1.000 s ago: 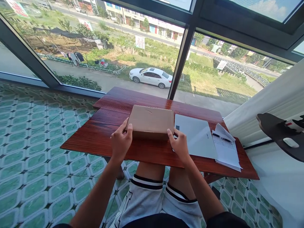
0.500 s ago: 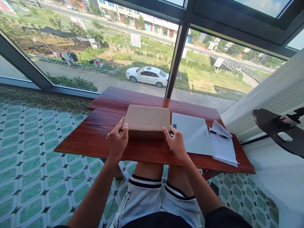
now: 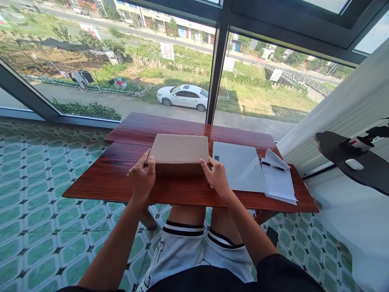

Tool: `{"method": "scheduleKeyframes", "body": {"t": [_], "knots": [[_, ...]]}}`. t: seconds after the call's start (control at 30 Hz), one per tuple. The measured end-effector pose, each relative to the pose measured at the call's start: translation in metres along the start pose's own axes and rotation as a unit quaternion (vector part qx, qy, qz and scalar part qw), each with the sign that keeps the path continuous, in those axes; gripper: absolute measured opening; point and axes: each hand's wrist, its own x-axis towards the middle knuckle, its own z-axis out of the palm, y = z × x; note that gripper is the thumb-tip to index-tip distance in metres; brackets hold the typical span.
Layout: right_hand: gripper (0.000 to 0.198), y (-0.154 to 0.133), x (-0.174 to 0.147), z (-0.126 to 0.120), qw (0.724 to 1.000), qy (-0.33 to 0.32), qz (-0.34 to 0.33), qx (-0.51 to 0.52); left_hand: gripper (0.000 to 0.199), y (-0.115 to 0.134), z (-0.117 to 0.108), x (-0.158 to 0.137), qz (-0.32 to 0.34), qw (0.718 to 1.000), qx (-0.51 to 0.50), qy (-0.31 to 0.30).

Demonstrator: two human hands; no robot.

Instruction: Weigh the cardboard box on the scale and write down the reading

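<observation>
Counting what's sitting here: one cardboard box (image 3: 178, 149) at 12 o'clock, one grey laptop (image 3: 238, 166) at 2 o'clock, one paper stack (image 3: 278, 182) with one pen (image 3: 272, 166) lying on it, two hands showing.

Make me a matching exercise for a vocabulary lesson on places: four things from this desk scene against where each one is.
1 cardboard box
2 grey laptop
3 pen
4 computer mouse

a on the papers
b on the dark side shelf
c between the left hand and right hand
d shut, right of the box

Pairs: 1-c, 2-d, 3-a, 4-b
</observation>
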Motion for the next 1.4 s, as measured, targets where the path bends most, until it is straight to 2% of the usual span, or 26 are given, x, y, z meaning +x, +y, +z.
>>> {"method": "scheduleKeyframes", "body": {"t": [0.1,0.17,0.2,0.27,0.37,0.43,0.57,0.7,0.73,0.83,1.03,1.23,1.33,1.4], "knots": [[0.048,0.004,0.001,-0.004,0.999,-0.032,-0.012,0.029,0.052,0.0,0.0,0.001,-0.013,1.0,0.013,-0.014],[0.061,0.008,0.001,-0.008,0.997,-0.049,0.011,0.053,0.054,-0.001,0.0,0.002,0.0,1.0,0.004,-0.012],[0.071,0.01,0.001,-0.012,0.996,-0.052,0.028,0.065,0.055,-0.002,0.001,0.002,0.029,1.0,-0.007,0.004],[0.085,0.015,0.0,-0.022,0.995,-0.041,0.05,0.082,0.055,-0.001,0.001,0.002,0.127,0.989,-0.027,0.066],[0.082,0.023,-0.002,-0.045,0.995,-0.012,0.041,0.089,0.051,0.01,-0.001,-0.003,0.279,0.947,-0.033,0.156],[0.077,0.029,-0.003,-0.065,0.996,0.01,0.033,0.081,0.051,0.026,-0.003,-0.011,0.349,0.92,-0.036,0.174],[0.074,0.044,-0.009,-0.1,0.996,0.059,0.032,0.063,0.056,0.07,-0.001,-0.036,0.479,0.86,-0.054,0.169],[0.07,0.064,-0.017,-0.128,0.993,0.099,0.038,0.047,0.058,0.109,0.016,-0.07,0.565,0.814,-0.064,0.119],[0.069,0.07,-0.019,-0.134,0.992,0.107,0.038,0.045,0.059,0.116,0.023,-0.079,0.576,0.81,-0.06,0.091],[0.064,0.088,-0.024,-0.157,0.991,0.129,0.033,0.029,0.056,0.136,0.045,-0.111,0.633,0.77,-0.074,0.028],[0.055,0.132,-0.035,-0.211,0.98,0.182,0.016,-0.074,0.046,0.172,0.092,-0.171,0.764,0.637,-0.095,-0.047],[0.041,0.179,-0.048,-0.258,0.955,0.23,0.025,-0.188,0.045,0.207,0.129,-0.203,0.814,0.562,-0.088,-0.116],[0.036,0.199,-0.05,-0.274,0.94,0.247,0.006,-0.234,0.046,0.219,0.144,-0.217,0.839,0.517,-0.073,-0.151],[0.034,0.21,-0.05,-0.28,0.931,0.239,-0.005,-0.274,0.046,0.226,0.154,-0.227,0.846,0.502,-0.063,-0.169]]}}
